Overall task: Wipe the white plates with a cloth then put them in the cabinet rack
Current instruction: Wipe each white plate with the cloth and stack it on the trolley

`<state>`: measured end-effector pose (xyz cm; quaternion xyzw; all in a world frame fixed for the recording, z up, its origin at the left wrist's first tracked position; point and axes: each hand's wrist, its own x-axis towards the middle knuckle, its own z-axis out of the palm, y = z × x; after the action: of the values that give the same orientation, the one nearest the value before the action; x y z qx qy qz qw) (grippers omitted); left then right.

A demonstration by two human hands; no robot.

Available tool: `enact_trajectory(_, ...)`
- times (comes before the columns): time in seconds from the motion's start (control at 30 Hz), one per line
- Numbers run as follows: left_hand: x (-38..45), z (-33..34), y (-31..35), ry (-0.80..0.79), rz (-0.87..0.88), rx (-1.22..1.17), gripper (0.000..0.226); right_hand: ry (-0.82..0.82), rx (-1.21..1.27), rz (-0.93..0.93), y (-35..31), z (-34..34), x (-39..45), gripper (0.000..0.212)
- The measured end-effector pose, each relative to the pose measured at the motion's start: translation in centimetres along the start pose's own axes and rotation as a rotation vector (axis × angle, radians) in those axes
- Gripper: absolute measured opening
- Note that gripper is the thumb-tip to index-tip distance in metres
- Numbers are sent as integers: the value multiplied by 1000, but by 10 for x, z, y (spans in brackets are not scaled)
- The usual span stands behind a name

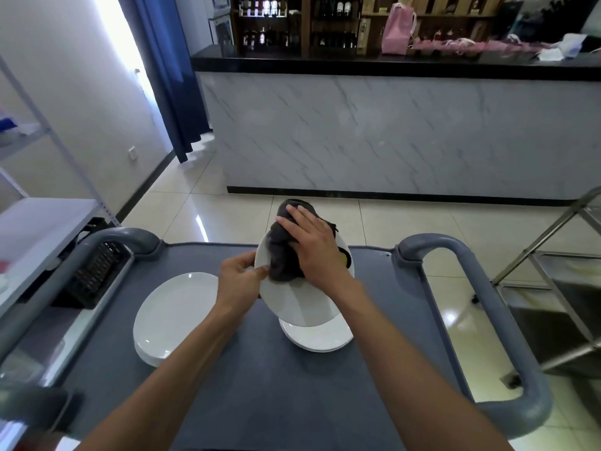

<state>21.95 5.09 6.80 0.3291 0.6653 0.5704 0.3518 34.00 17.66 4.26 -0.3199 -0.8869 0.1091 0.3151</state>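
The white plate (294,301) was held tilted above the grey cart top (260,385), its face turned toward the person. The left hand (239,283) pinched the plate's left rim between thumb and fingers. The right hand (312,245) lay on a bunched dark grey cloth (281,255), fingers extended over it and pressing it against the plate's upper part; the cloth spilled past the plate's top edge.

Directly beneath the held plate sat a small stack of white plates (317,340) on the cart, partly hidden by it. A 2nd stack of plates (172,317) lay to the left on the same surface, apart from the first.

The cart had rounded grey handles, 1 on the left (107,242) and 1 on the right (481,288). A black slotted basket (94,275) sat just past the cart's left edge. A metal rack (559,288) stood to the right on the tiled floor. Beyond was a marble-patterned counter (406,135) with a black top, and shelves of bottles (292,21) behind it.
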Motion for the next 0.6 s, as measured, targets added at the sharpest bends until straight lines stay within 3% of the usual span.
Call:
enact_trajectory(0.43,-8,-2,-4,-75,-20,37,32,34,-94,-135,-4,-7,-15,44)
enact_trajectory(0.6,-14,-4,-7,18,-77,-129,31,75,-128,63,21,-21,-17,42)
